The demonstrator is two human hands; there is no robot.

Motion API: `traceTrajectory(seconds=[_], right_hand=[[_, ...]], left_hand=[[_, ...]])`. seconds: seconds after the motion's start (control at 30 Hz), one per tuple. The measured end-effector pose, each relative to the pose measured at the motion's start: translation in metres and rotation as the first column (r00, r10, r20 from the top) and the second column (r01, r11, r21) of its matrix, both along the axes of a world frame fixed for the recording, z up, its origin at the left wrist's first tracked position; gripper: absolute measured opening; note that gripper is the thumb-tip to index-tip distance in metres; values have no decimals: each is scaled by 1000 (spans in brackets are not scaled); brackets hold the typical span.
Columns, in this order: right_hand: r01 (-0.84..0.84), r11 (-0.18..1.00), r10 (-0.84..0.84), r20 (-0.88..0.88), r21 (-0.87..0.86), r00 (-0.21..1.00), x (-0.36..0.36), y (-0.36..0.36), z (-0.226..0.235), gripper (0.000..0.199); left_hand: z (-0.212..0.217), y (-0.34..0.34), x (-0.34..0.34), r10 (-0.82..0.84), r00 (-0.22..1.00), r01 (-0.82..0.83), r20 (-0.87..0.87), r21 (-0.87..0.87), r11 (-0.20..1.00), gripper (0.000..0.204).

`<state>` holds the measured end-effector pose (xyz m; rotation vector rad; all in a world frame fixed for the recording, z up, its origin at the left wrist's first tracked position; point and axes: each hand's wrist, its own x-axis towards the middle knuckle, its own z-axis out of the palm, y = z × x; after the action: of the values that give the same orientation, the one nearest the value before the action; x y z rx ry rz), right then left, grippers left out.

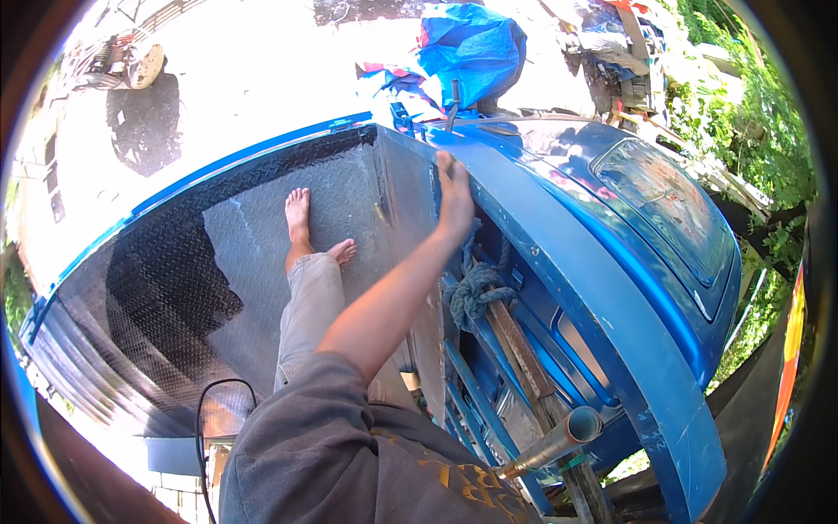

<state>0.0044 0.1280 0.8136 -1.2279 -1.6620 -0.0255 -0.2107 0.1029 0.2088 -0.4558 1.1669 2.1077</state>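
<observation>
Evidently, the left hand [455, 201] rests at the blue rail [567, 262], its grip unclear; the right hand is out of view. Nearby, rope [476, 294] is already knotted at a rusty bar [524, 354]; the remainder cannot be judged.

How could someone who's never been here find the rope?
Start at the big blue vehicle and find the gap inside its curved rim. In there, just below the left hand in the picture, the rope sits knotted at the end of a wooden bar. It's the lumpy, blue-grey one among straight bars.
</observation>
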Motion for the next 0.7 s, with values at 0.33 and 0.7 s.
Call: traceTrajectory(seconds=[0.33,0.7], right_hand=[[-65,997,69,99,-39,993,-1,7,-3,78],[-107,982,116,47,-156,992,16,8,8,71]], left_hand=[[191,-33,86,-160,512,150,-844,-96,984,83],[209,-41,115,-97,199,181,-975,-61,982,86]])
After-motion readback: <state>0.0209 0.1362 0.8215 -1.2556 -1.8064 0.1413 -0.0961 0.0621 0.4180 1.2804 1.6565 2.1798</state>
